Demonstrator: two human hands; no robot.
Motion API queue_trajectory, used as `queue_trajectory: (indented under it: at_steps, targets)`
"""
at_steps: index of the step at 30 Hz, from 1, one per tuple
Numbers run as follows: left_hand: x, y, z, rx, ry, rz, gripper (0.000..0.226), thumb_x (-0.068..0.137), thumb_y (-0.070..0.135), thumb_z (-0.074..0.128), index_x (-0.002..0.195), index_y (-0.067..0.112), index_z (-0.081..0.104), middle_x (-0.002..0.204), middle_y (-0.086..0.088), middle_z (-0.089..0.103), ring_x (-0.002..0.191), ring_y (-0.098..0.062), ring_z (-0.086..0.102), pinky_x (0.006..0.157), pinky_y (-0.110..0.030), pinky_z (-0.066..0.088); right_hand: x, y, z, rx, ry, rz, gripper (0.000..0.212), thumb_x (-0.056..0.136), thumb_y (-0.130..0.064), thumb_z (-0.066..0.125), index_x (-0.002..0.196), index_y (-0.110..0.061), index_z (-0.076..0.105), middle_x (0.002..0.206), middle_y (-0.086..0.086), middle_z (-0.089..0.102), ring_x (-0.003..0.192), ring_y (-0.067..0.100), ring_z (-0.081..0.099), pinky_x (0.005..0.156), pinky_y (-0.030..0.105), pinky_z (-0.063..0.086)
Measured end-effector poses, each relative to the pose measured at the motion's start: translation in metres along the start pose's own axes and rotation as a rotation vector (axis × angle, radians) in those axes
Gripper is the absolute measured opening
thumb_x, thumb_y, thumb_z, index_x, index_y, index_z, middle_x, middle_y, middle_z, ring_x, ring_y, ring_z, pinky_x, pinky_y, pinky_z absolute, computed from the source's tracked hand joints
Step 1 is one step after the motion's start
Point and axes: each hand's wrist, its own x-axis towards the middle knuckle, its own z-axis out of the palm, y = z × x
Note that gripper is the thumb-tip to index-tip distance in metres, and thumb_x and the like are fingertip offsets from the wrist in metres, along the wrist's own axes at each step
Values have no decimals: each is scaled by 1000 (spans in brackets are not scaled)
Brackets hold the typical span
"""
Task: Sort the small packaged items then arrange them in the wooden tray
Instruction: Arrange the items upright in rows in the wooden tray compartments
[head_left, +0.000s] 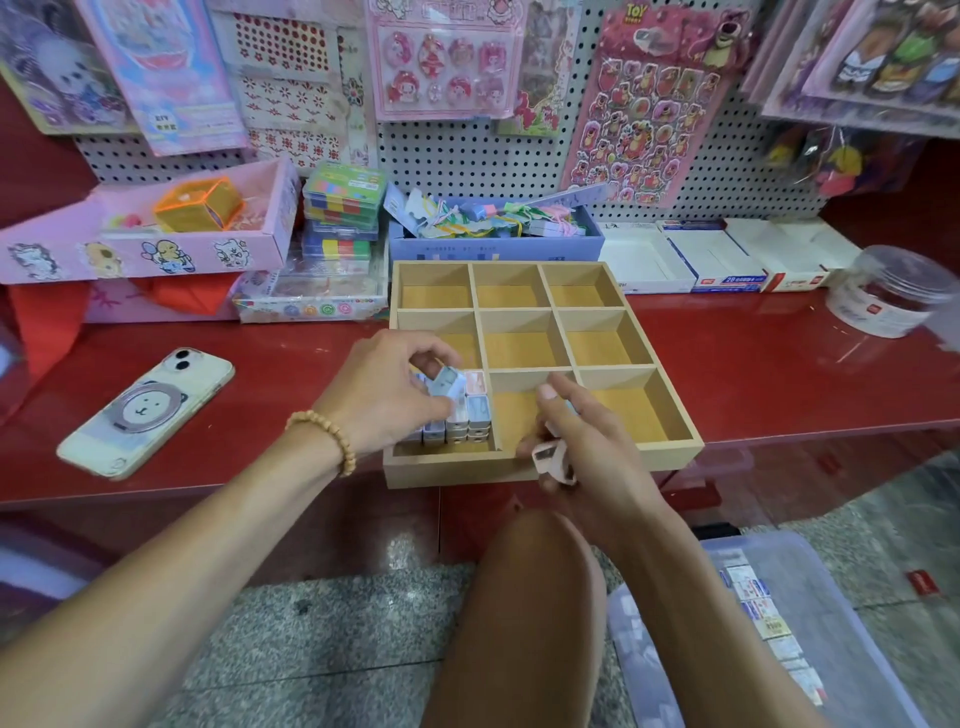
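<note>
Red shelf (779, 374) carries our wooden tray (545, 465), whose front edge overhangs the lip; eight compartments sit bare. Our left hand (387, 395) pinches a pale blue packet (449, 382) above the stacked packets (467, 415) in the near-left compartment. Our right hand (582, 441), fingers curled, grips a pink packet (550, 460) over the front rim

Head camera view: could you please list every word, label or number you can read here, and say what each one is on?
"TOY": top of the pink bear sticker sheet hanging on the pegboard.
"2B": front edge of the white and blue carton behind the wooden tray.
Too small or blurred to read: the hanging pink card, the blue box, the clear jar, the small packaged items and the floor bin's packets.
</note>
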Motion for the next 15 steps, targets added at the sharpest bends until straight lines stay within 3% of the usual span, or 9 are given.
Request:
queue_trajectory:
  at_steps: [3,6,10,13,15]
  targets:
    - [-4,-12,-5,84,-16,-30,41,66,8,85,99,27,70,88,10,68,73,-14,70,68,-32,60,-1,-6,2,278,5,125,23,101,-30,52,121,-18,54,75,3,52,52,16,58,51,26,28]
    - [-5,-19,-7,227,-23,-19,42,70,17,86,108,23,70,86,11,66,72,-11,67,74,-32,58,-7,-10,2,320,37,95,25,102,-18,42,119,-18,61,80,5,57,58,17,62,40,22,30]
    - [-5,-19,-3,508,-36,76,45,73,41,81,113,28,68,92,15,64,82,-9,59,80,-34,53,-10,-9,-1,210,-12,30,17,102,-18,53,111,-9,64,89,10,63,56,14,60,37,21,30]
    - [-5,-16,1,602,-56,109,44,77,47,75,116,30,67,101,10,62,89,-12,56,80,-32,50,-8,-4,-8,168,-38,32,10,93,-23,64,94,-13,63,76,8,64,44,10,49,42,21,29]
    - [-5,-16,3,623,-66,119,44,80,45,73,120,30,66,99,9,58,91,-14,56,80,-32,49,-9,-1,-11,162,-14,26,18,81,-28,72,88,-14,63,72,6,65,46,9,49,38,20,29]
